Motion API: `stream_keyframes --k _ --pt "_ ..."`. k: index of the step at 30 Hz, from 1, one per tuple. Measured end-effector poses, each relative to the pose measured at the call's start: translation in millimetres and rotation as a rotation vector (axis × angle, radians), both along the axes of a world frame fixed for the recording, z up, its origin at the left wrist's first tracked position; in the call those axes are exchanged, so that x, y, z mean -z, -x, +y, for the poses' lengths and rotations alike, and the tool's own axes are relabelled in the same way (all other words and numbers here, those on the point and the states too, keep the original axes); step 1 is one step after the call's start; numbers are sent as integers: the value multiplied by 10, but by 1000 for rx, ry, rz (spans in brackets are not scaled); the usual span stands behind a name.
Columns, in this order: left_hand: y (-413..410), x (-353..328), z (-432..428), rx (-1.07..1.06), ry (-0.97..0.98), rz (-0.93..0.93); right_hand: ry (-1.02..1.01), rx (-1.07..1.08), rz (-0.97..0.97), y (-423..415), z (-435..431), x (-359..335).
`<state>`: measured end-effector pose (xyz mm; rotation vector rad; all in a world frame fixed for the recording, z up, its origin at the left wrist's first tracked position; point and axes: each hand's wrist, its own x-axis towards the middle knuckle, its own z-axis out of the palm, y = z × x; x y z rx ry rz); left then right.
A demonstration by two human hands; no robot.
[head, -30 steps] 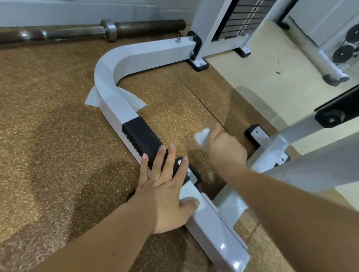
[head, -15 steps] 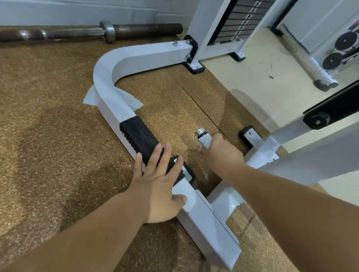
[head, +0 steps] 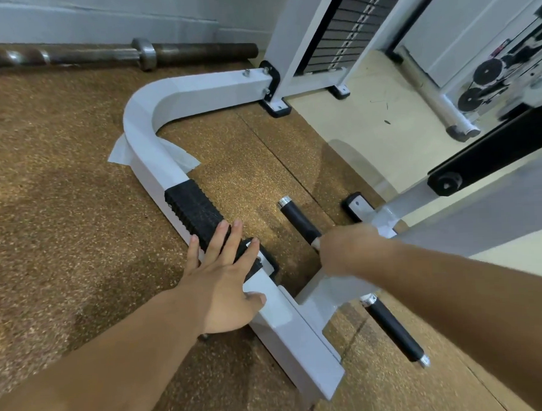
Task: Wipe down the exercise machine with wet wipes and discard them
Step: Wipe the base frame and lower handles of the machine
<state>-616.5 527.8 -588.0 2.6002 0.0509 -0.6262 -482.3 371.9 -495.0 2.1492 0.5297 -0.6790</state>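
Head view: the white frame point(head: 196, 87) of the exercise machine is seen lying low on a brown speckled floor mat point(head: 61, 199), curving from a weight stack point(head: 342, 25) at top toward the bottom edge. A black ribbed pad point(head: 195, 208) is wrapped round the frame's straight run. The left hand point(head: 219, 288) is laid flat on the frame, fingers straight and spread wide over the near end of the pad, thumb resting on the white metal. The right hand point(head: 343, 252) is seen from the back and motion-blurred, set against the near end of a black peg point(head: 298, 219) that juts from a cross-piece; how its fingers lie cannot be told, nor whether anything is held in it. A second black peg point(head: 393, 330) is noted on the other side of the cross-piece. A white wipe point(head: 120, 154) is draped across the frame just beyond the pad, its corners lying on the mat on both sides. A rusty barbell point(head: 101, 55) is seen along the wall.
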Motion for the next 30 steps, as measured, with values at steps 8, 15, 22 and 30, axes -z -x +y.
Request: stream_keyframes --k 8,15,22,30 --pt "10 -4 -26 8 -45 5 -962 656 -110 -478 508 199" --pt "8 -12 -19 14 -38 16 -795 257 -168 -193 317 516" --pt "5 -46 -31 6 -36 25 -160 139 -51 41 72 197" --pt "3 -87 -35 12 -44 33 -981 348 -86 -258 292 267"
